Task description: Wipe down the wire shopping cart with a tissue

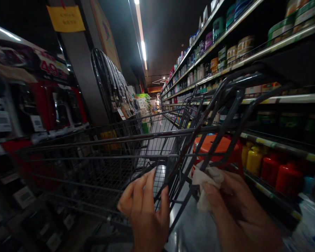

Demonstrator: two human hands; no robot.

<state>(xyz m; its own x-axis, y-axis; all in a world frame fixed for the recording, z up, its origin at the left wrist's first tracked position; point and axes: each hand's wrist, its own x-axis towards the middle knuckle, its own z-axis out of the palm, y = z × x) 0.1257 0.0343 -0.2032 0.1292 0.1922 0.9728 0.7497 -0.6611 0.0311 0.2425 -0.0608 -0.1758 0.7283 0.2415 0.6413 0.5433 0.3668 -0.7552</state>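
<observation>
While my right hand (pixel 236 203) pinches a cloth (pixel 203 176) by the cart (pixel 147 136) between four and five o'clock, my left hand (pixel 147 206) curves half-open at six; whether it grips a bar (pixel 178 162), I cannot tell.

A thin, crumpled off-white cloth (pixel 203 177), bunched into loose folds, is at the slanting bars below the handle end of a dark grey wire shopping cart (pixel 157 134) standing upright.
</observation>
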